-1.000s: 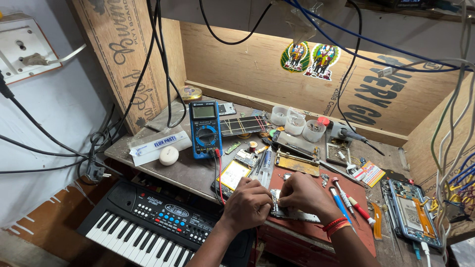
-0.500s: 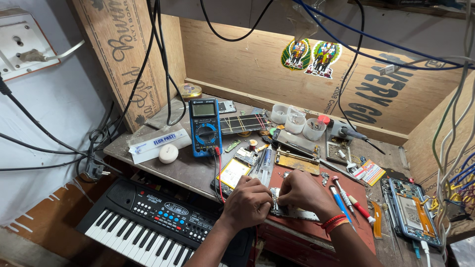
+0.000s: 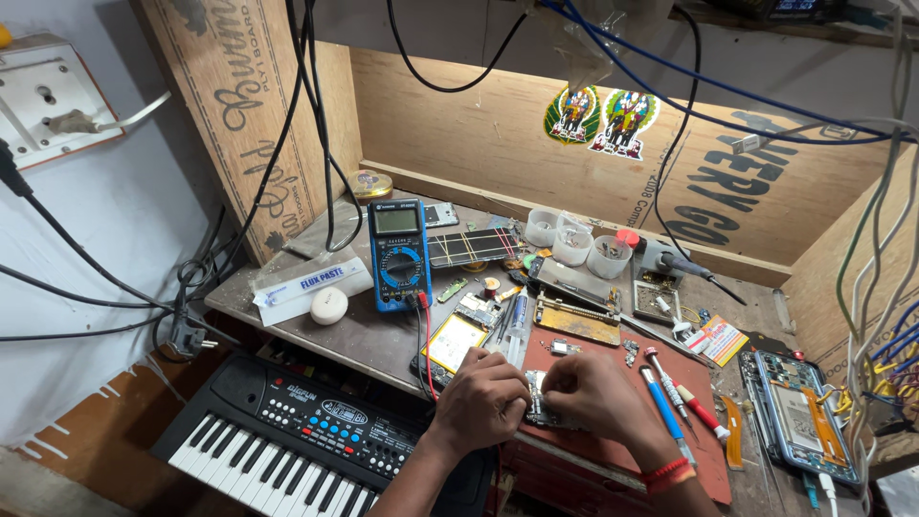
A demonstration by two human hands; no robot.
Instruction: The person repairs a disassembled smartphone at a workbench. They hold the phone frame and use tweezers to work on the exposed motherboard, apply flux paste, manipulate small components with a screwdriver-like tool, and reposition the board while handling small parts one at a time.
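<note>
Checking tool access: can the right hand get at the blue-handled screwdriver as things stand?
Probably yes. The blue-handled screwdriver lies in the open on the red mat, just beside the right hand, with nothing over it. That hand and the left hand are both on the small circuit board.

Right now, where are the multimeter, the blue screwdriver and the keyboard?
multimeter [image 3: 399, 255], head view, on its dial.
blue screwdriver [image 3: 664, 411], head view, on its blue handle.
keyboard [image 3: 316, 421], head view, on its black button panel.
</note>
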